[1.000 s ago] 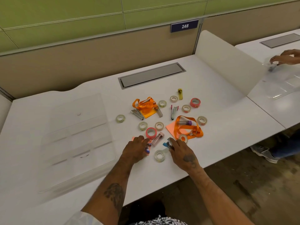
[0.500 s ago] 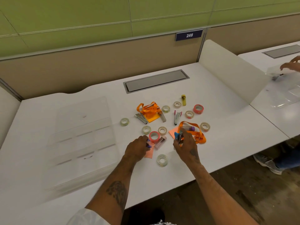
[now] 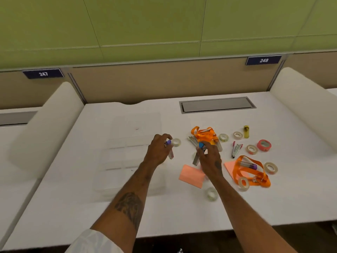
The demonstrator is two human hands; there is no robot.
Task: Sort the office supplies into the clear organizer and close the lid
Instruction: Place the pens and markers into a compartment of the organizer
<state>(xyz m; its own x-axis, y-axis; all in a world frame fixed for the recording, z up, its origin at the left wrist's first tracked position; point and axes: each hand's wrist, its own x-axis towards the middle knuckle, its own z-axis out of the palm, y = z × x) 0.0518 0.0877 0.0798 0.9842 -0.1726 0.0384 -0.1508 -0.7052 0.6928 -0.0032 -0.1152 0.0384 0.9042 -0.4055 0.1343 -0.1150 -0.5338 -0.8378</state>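
The clear organizer lies open on the white desk, left of centre, its compartments faintly visible. My left hand hovers at its right edge, shut on a purple-capped tube. My right hand is raised beside it, shut on a blue-capped tube together with a grey stapler-like piece. Loose supplies lie to the right: two orange lanyards, tape rolls, a pink tape roll, orange sticky notes, a yellow tube.
A grey cable hatch sits at the back of the desk. White side dividers bound the desk left and right. Another purple-capped tube lies on the near lanyard. A clear tape roll rests near the front.
Both hands lifted off the desk with tubes and moved left toward the organizer. The view swung left, so the neighbouring desk and the other person's hand are out of sight.
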